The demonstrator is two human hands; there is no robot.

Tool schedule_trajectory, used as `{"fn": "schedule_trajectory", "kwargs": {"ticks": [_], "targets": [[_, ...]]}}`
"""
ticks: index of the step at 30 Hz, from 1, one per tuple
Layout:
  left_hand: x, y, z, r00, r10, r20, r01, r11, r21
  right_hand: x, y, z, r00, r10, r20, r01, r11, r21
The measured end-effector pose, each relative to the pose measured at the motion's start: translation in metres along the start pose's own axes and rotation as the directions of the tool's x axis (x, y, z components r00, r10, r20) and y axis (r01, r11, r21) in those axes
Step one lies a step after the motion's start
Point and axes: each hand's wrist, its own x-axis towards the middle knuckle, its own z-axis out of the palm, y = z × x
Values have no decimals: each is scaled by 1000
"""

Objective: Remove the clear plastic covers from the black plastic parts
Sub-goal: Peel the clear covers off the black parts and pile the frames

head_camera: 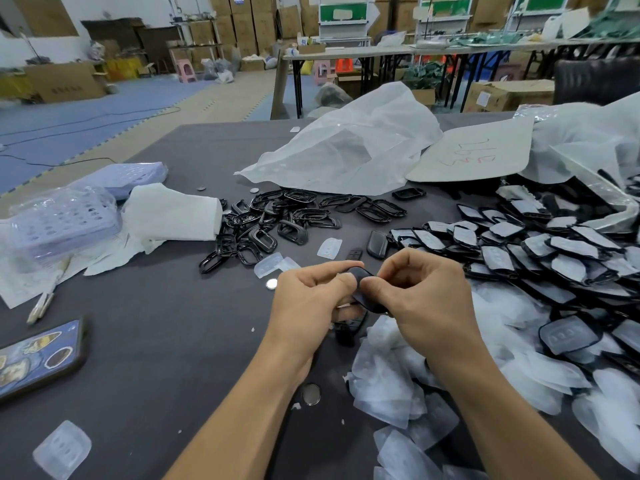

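Both hands meet over the middle of the dark table (166, 341) around one black plastic part (363, 289). My left hand (311, 299) pinches its left end with thumb and forefinger. My right hand (415, 292) grips its right end with curled fingers. The fingers hide most of the part, so I cannot tell if a clear cover is on it. To the right lies a large heap of black parts with clear covers (540, 258). Removed clear covers (433, 375) pile up below my right wrist. Bare black frames (277, 220) lie in a heap beyond the hands.
A phone (38, 358) lies at the left edge. Lilac trays in plastic (65, 220) and white tissue (169, 216) sit at the left. A big clear bag (353, 150) and a white card (474, 154) lie at the back. Coin cells (311, 393) and loose clear covers (62, 448) dot the table.
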Motion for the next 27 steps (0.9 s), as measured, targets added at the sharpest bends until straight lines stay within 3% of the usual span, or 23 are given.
{"fn": "schedule_trajectory", "kwargs": {"ticks": [9, 14, 21, 27], "targets": [[1, 1, 5, 989, 3, -150, -12, 998, -61, 2, 2, 6, 992, 43, 119, -56, 993, 102], [2, 0, 0, 986, 111, -123, -84, 976, 203, 3, 2, 2, 996, 2, 92, -12, 994, 111], [2, 3, 0, 986, 36, -162, -25, 998, 65, 5, 4, 6, 998, 3, 61, -14, 982, 189], [0, 3, -2, 980, 151, -128, -111, 955, 274, 5, 5, 5, 995, -98, 8, 98, 995, 21]]}}
